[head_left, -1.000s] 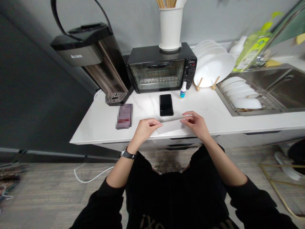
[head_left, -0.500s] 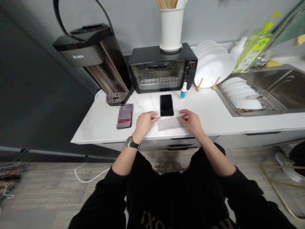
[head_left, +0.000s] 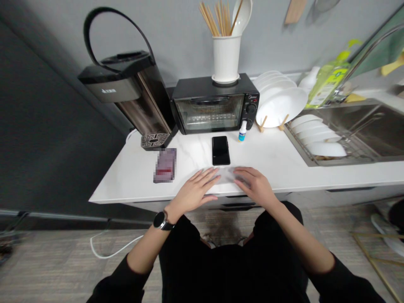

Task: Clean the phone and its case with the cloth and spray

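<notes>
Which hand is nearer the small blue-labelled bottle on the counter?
Right. The right hand is closer, in front of the small blue-labelled bottle and slightly to its right; the left hand is farther off, in front of it and well to its left.

toaster oven [head_left: 210,107] control panel: brand mark "midea" above the upper dial. black dispenser [head_left: 109,90] logo and green bottle [head_left: 328,86] label: too small to read.

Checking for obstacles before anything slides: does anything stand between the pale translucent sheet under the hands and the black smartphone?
Nothing visible does: the pale translucent sheet lies just in front of the black smartphone, with only a thin strip of white marble counter between them.
</notes>
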Demonstrator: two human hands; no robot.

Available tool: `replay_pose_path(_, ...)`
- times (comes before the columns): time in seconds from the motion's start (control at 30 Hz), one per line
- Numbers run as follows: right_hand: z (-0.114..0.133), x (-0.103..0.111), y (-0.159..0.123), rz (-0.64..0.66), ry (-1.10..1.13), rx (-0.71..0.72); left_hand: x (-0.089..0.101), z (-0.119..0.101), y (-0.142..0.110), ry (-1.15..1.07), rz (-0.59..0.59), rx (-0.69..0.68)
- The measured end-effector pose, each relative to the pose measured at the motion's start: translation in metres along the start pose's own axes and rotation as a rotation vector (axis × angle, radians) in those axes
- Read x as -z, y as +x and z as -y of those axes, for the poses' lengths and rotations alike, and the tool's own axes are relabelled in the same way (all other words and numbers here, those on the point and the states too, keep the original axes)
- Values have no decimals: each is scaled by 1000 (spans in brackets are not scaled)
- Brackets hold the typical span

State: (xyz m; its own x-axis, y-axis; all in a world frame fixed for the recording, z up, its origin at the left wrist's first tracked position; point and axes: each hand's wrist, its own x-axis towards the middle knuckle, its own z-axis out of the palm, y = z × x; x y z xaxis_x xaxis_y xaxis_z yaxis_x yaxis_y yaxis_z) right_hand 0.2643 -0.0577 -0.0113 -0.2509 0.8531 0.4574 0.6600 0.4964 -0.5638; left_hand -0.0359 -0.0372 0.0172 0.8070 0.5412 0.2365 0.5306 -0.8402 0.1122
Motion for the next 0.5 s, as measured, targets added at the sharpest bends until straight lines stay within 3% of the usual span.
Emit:
replay_pose_path(0.1,-32,2,31,-240,88,-214,-1,-9,19,-45,1,-70)
replay_pose_path(0.2,-71,0,74,-353,72,-273,-4,-16,37,-89,55,-130)
replay_pose_path(0.37,-109,-11,130,-333,51,-288,-6,-13,41,-127,107,-142)
replay_pose_path(0.5,-108,-19,136,-258,17,-313,-3,-5,38,-147,104,-120)
